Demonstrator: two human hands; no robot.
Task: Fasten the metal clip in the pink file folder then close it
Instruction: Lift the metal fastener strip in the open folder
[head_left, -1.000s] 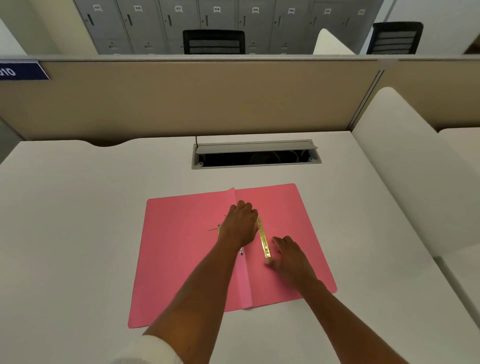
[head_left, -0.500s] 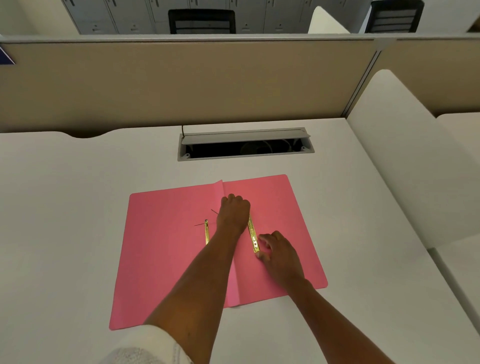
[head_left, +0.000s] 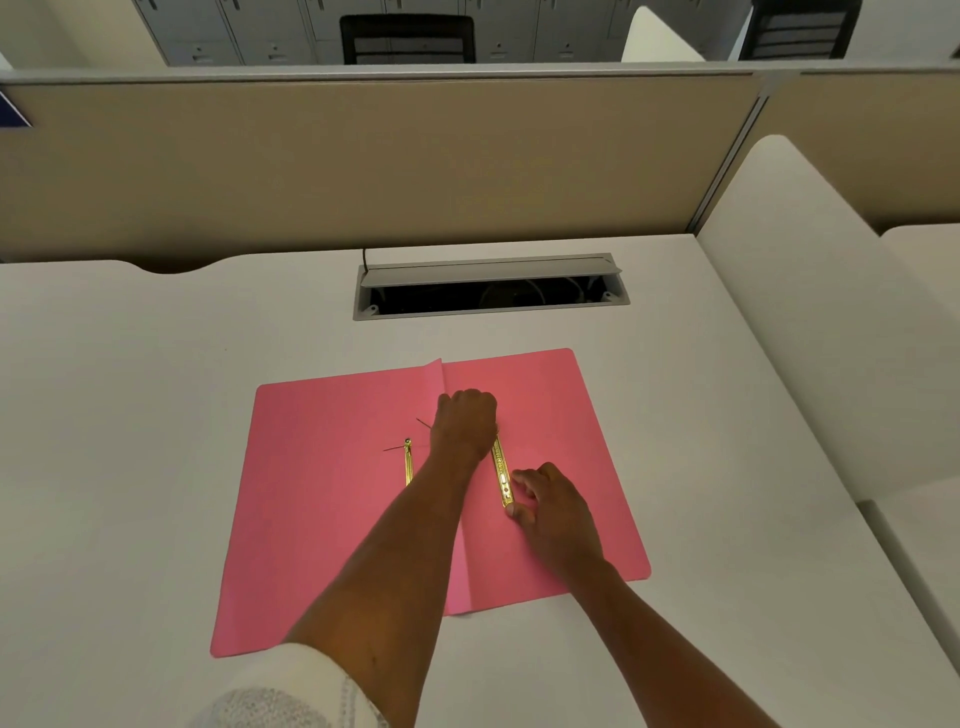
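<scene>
A pink file folder (head_left: 332, 519) lies open and flat on the white desk (head_left: 130, 415), just near of the cable hatch (head_left: 491, 286). The left hand (head_left: 465, 423), curled into a loose fist, presses down at the far end of a gold metal clip bar (head_left: 502, 475) just right of the fold; what its fingers grip is hidden. The right hand (head_left: 553, 506), fingers partly bent, touches the bar's near end with thumb and forefinger. A second gold strip (head_left: 408, 462) lies left of the fold.

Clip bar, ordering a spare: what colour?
Shiny gold metal clip bar, clearest in the head view.
</scene>
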